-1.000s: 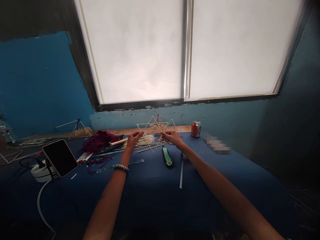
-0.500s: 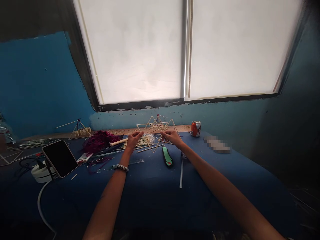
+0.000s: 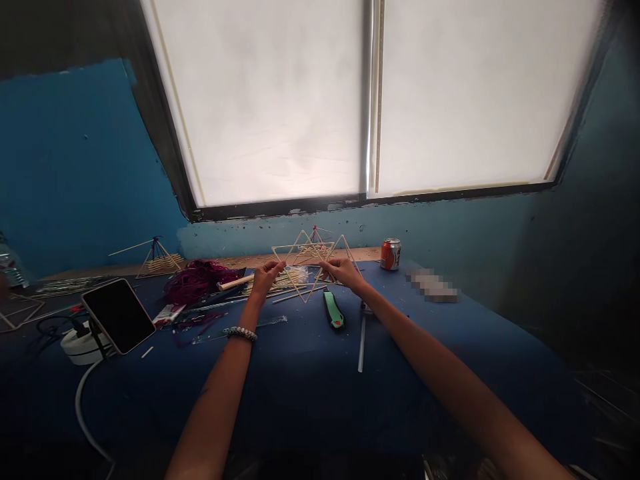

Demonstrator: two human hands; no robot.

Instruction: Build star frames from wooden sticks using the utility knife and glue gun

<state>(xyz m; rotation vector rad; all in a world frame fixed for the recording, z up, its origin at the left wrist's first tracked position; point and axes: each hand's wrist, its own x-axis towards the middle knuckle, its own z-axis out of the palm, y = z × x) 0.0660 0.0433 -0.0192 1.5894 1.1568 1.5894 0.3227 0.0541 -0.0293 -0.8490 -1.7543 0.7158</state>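
The thin wooden sticks of a pale, star-shaped stick structure [image 3: 295, 247] are grasped by both hands, and the structure is held up in the air at the middle of the view, above the table. Its left side is pinched between the fingers and thumb of the left hand [image 3: 266, 279], and its right side is closed in the same way by the right hand [image 3: 343, 272]. A bracelet of pale round beads [image 3: 240, 333] is worn on the left wrist.

Directly under and behind the held structure, a flat bundle of pale wooden sticks [image 3: 290, 280] is lying on the table. A light wooden dowel [image 3: 233, 283] is seen just to the left of the left hand, and a tangle of dark purple cord [image 3: 197, 281] is placed beside it. Below the right hand, a green utility knife [image 3: 333, 310] is lying on a dark blue table cloth [image 3: 280, 380], and a thin transparent strip [image 3: 361, 343] is lying to its right. An orange-red drink can [image 3: 391, 255] is standing at the back edge of the table, right of centre.

At the left of the view, a black tablet [image 3: 119, 316] is propped beside a round white plastic device [image 3: 80, 347], from which a white cable [image 3: 83, 407] is running downward. A small stick pyramid [image 3: 157, 259] is standing further back, under a bright white window blind [image 3: 260, 100] and beside a blue painted wall [image 3: 75, 167].
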